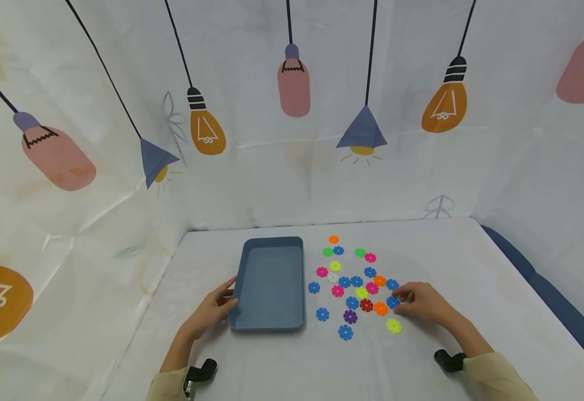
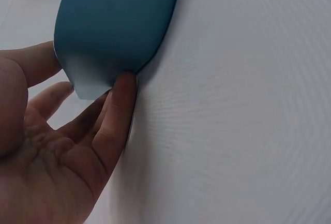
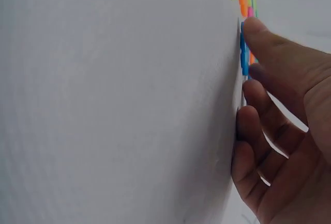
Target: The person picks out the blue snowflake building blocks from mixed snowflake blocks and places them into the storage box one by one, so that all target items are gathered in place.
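Observation:
A shallow blue-grey tray (image 1: 269, 284) lies on the table. At its left side is my left hand (image 1: 218, 303), holding the edge; in the left wrist view the thumb is at one side of the tray's corner (image 2: 111, 32) and the fingers touch it lower down. To the right of the tray, many coloured notched plastic discs are scattered flat. My right hand (image 1: 424, 302) is at the right border of these discs, its thumb and index finger pinching a blue notched disc (image 3: 244, 48) at the table surface. The other right fingers curl loosely close to the table.
Nearest the right hand are another blue disc (image 1: 392, 284), an orange disc (image 1: 380, 308) and a yellow disc (image 1: 394, 326). A purple disc (image 1: 350, 316) lies farther left. The white-covered table (image 1: 252, 367) meets a hanging sheet printed with lamps; something dark blue (image 1: 548, 295) stands beyond its right edge.

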{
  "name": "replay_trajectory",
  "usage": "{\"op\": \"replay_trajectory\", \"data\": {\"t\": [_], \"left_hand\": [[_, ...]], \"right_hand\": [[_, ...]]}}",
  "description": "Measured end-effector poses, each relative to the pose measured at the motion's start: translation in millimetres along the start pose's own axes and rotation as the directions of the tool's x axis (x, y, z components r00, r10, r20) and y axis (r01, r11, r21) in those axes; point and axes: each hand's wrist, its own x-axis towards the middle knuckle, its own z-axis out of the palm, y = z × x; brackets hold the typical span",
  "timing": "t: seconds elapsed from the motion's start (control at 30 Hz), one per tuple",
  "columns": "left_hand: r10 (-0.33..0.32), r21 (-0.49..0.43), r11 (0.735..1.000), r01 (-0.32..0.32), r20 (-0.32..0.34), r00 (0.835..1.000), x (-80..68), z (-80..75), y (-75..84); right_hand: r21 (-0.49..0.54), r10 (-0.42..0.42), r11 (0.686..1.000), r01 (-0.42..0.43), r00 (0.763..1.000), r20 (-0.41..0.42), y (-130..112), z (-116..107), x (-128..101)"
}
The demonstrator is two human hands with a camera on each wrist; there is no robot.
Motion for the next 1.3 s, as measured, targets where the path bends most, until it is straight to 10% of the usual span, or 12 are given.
{"op": "replay_trajectory", "data": {"t": [0.5, 1.3], "left_hand": [[-0.025, -0.014, 1.0, 0.025, -0.053, 0.998, 0.5, 1.3, -4.2], [-0.014, -0.014, 1.0, 0.013, -0.035, 0.999, -3.2, 4.6, -8.1]], "right_hand": [[0.016, 0.022, 1.0, -0.022, 0.999, -0.034, -9.7, 2.7, 4.5], [0.317, 0.109, 0.945, -0.076, 0.99, -0.086, -52.0, 23.5, 25.4]]}}
